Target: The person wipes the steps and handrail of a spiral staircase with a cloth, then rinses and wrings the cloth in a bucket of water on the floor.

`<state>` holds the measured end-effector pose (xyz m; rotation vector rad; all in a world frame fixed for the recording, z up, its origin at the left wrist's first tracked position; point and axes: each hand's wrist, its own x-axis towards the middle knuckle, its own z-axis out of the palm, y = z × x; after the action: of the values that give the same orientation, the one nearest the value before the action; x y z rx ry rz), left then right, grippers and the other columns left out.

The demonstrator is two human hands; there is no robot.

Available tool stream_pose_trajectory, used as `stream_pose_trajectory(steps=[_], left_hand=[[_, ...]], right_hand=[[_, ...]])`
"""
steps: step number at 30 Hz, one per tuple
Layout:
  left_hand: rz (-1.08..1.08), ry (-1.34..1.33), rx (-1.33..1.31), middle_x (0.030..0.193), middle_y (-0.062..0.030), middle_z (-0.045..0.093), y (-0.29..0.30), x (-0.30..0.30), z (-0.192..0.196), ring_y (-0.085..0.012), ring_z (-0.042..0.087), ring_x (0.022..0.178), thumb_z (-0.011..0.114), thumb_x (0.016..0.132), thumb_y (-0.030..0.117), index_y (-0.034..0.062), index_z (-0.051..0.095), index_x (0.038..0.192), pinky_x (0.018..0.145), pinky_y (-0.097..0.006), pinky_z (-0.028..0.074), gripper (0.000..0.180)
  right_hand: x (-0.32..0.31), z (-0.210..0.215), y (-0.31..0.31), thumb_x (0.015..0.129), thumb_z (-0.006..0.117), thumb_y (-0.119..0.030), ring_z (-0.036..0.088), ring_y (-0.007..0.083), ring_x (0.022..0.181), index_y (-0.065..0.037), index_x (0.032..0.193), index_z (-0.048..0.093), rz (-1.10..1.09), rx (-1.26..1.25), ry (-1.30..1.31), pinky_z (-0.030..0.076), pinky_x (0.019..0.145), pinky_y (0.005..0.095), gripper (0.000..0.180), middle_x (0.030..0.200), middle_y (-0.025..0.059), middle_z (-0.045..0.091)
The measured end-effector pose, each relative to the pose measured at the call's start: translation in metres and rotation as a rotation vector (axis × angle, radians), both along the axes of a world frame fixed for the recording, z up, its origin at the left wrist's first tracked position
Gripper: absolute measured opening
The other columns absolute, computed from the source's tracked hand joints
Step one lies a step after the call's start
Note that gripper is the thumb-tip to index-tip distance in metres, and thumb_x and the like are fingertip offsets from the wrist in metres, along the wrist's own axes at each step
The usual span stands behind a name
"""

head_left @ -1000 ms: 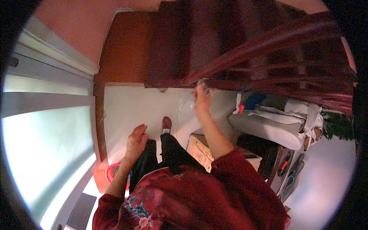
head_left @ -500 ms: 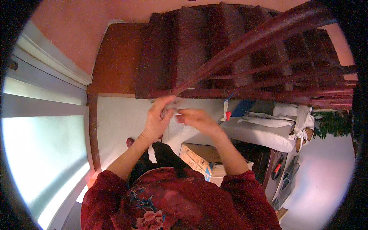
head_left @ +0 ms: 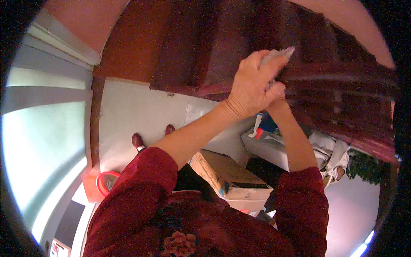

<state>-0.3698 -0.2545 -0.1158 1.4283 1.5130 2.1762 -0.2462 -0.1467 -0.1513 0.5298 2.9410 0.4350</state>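
- One crumpled whitish cloth point(head_left: 269, 57) was clamped in the curled fingers of the left hand point(head_left: 251, 83).
- One right hand point(head_left: 277, 92) was seen just below those fingers, partly hidden; whether its fingers were apart or together could not be told.
- One blurred handrail point(head_left: 342, 73) was seen right of the fingers.
- One cardboard box point(head_left: 227, 168) was seen below them.
- Two red shoes point(head_left: 170, 129) were seen well apart, lower left.

Light glows through pale, grey-framed panes point(head_left: 45, 132); right of them lies a whitish floor point(head_left: 128, 109), beyond them a pink wall point(head_left: 83, 28).
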Motion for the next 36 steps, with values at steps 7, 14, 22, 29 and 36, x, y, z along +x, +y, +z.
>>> stream_pose_trajectory(steps=[7, 14, 22, 29, 36], left_hand=[[-0.039, -0.013, -0.063, 0.117, -0.0198, 0.041, -0.004, 0.028, -0.070, -0.0383, 0.045, 0.104, 0.069, 0.065, 0.025, 0.0140, 0.052, 0.115, 0.086, -0.042, 0.042, 0.054], [-0.027, -0.189, -0.167, 0.115, -0.0182, 0.041, -0.020, 0.026, -0.138, -0.0365, 0.043, 0.105, 0.073, 0.059, 0.019, 0.0156, 0.051, 0.115, 0.090, -0.042, 0.038, 0.060], [-0.028, -0.128, -0.433, 0.118, -0.0204, 0.040, -0.020, 0.034, -0.227, -0.0386, 0.041, 0.109, 0.073, 0.059, 0.010, 0.0131, 0.043, 0.119, 0.091, -0.042, 0.038, 0.067], [0.033, -0.276, -0.686, 0.127, -0.0227, 0.029, -0.028, 0.045, -0.291, -0.0416, 0.037, 0.112, 0.065, 0.068, 0.001, 0.0089, 0.027, 0.127, 0.096, -0.042, 0.035, 0.071], [0.261, -0.476, -0.762, 0.124, -0.0247, 0.031, -0.016, 0.084, -0.283, -0.0427, 0.038, 0.107, 0.048, 0.074, -0.008, 0.0043, 0.024, 0.128, 0.093, -0.041, 0.035, 0.061]], right_hand=[[0.028, -0.006, 0.026, 0.083, 0.048, -0.033, 0.030, 0.0295, 0.123, -0.007, 0.133, 0.025, 0.095, 0.478, -0.077, 0.025, 0.101, 0.0418, 0.061, 0.135, 0.0123, 0.030], [0.019, 0.062, 0.002, 0.083, 0.051, -0.042, 0.043, 0.0189, 0.114, -0.028, 0.129, 0.039, 0.207, 0.163, -0.678, 0.028, 0.098, 0.0376, 0.050, 0.129, -0.0056, 0.041], [0.058, 0.052, -0.006, 0.084, 0.044, -0.051, 0.032, 0.0140, 0.121, -0.033, 0.130, 0.037, 0.378, 0.779, -0.660, 0.019, 0.104, 0.0366, 0.050, 0.132, -0.0088, 0.035], [0.064, 0.058, 0.003, 0.086, 0.042, -0.050, 0.038, 0.0166, 0.114, -0.028, 0.127, 0.042, 0.237, 0.588, -0.735, 0.024, 0.101, 0.0410, 0.047, 0.123, -0.0064, 0.044], [0.065, 0.057, 0.008, 0.085, 0.047, -0.044, 0.039, 0.0154, 0.113, -0.029, 0.125, 0.044, 0.393, 0.551, -0.569, 0.026, 0.100, 0.0373, 0.042, 0.121, -0.0057, 0.046]])
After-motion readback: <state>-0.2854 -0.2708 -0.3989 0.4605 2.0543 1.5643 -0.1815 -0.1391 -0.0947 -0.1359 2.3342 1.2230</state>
